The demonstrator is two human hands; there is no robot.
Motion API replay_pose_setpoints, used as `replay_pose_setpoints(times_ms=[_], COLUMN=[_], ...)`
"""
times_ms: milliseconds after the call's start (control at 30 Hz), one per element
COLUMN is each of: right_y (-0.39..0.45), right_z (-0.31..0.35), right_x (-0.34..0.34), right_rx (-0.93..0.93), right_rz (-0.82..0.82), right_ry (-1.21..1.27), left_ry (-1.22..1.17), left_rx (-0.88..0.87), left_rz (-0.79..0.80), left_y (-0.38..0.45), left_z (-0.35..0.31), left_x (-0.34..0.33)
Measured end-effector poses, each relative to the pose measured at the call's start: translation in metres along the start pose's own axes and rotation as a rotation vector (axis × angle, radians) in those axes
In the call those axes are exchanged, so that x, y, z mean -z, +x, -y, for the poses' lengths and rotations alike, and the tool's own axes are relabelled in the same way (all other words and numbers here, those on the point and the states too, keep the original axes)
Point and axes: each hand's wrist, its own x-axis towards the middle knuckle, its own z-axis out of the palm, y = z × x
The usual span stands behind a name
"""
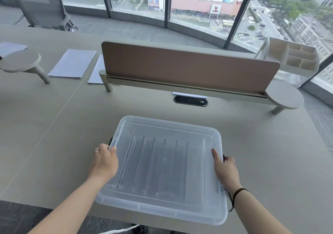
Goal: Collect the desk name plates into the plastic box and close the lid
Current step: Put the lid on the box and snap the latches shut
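Fingers: our left hand (104,163) has its fingers (113,150) curled over the left edge of the lid (162,163); our right hand (226,169) lays a straight finger on the lid's right side, the rest wrapping the edge by a dark latch (224,158).
Box: the clear plastic box (158,210) sits right in front of us with the lid on top. Can't tell if the latches are snapped.
Inside: through the cloudy lid we can make out a row of upright name plates (164,165), thin edges up, side by side.
Organizer: a white divided tray (295,59) sits far right by the window; we can't see anything in its compartments.
Edges: the box's near corner hangs slightly past the front edge of the worktop (54,143). Bare surface lies left, right and behind the box.
Surface: grey-beige worktop, a brown divider panel (189,66) across the back, a cable port (190,100) below it, paper stacks (72,63) off to the left.
Room: big windows over a city street, mesh chair (41,5) far left.
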Motion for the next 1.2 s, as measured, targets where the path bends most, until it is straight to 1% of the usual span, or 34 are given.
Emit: replay_pose_setpoints(times_ms=[233,433,633,800,900,1000,1100,1200], right_y=[0.008,0.019,0.037,0.045,0.044,0.039,0.030,0.021], right_z=[0.013,0.033,0.050,0.066,0.070,0.059,0.044,0.036], right_x=[0.000,0.000,-0.003,-0.004,-0.002,0.003,0.002,0.000], right_rx=[-0.001,0.061,0.123,0.157,0.151,0.141,0.123,0.135], right_rz=[-0.059,-0.156,-0.264,-0.314,-0.305,-0.222,-0.126,-0.118], right_ry=[-0.087,-0.230,-0.356,-0.436,-0.428,-0.384,-0.277,-0.197], left_ry=[0.012,0.077,0.082,0.222,0.298,0.321,0.249,0.146], left_rx=[-0.009,0.000,0.035,0.068,0.075,0.039,0.031,0.020], left_rz=[-0.019,-0.037,-0.029,-0.072,-0.124,-0.149,-0.143,-0.109], left_y=[0.013,0.022,0.038,0.047,0.047,0.047,0.045,0.042], left_z=[-0.008,-0.019,-0.035,-0.043,-0.044,-0.041,-0.039,-0.041], left_x=[-0.006,-0.008,-0.011,-0.013,-0.013,-0.012,-0.011,-0.012])
